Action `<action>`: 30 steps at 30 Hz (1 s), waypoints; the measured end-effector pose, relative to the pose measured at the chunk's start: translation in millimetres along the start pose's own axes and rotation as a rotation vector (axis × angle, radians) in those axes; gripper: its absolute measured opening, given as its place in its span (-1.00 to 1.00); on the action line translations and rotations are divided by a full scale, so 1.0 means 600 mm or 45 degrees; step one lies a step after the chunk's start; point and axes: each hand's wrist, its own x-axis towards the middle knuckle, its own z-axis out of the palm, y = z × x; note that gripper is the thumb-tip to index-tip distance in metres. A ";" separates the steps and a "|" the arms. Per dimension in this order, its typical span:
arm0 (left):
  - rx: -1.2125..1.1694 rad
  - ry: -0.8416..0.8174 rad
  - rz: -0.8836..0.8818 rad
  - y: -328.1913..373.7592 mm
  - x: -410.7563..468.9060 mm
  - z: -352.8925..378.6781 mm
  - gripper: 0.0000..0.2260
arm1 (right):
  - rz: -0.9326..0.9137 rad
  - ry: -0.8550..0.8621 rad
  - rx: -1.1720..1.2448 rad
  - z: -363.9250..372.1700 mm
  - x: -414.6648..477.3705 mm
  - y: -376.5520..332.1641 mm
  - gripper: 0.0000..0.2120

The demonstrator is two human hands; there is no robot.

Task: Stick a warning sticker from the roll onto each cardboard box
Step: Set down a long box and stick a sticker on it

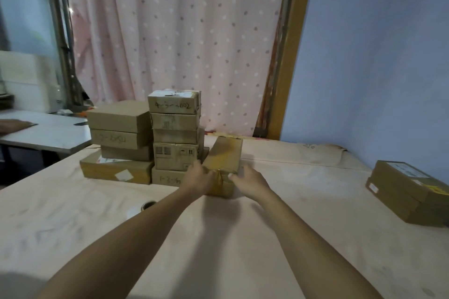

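A long cardboard box (224, 155) wrapped in yellowish tape lies on the table in front of me, to the right of the stacks. My left hand (198, 176) grips its near left corner. At the near right corner my right hand (247, 178) has its fingers against the box's front edge. The sticker roll (147, 205) sits on the table just left of my left forearm, partly hidden by it. Two stacks of cardboard boxes (175, 133) stand behind and to the left of the held box.
A pile of flat boxes (408, 192), the top one with a yellow sticker, lies at the table's right edge. A white side table (48, 133) stands at far left. A pink dotted curtain hangs behind; a blue wall is on the right.
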 end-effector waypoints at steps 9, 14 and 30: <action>-0.533 -0.178 -0.122 -0.032 0.007 0.012 -0.50 | -0.014 -0.051 0.170 0.028 0.000 0.011 -0.44; -0.651 -0.127 -0.173 -0.045 0.020 0.021 -0.34 | 0.026 -0.059 0.182 0.032 0.014 0.020 -0.46; -0.426 -0.068 0.179 -0.021 -0.025 0.101 -0.41 | 0.397 0.284 0.306 0.017 0.009 0.079 -0.33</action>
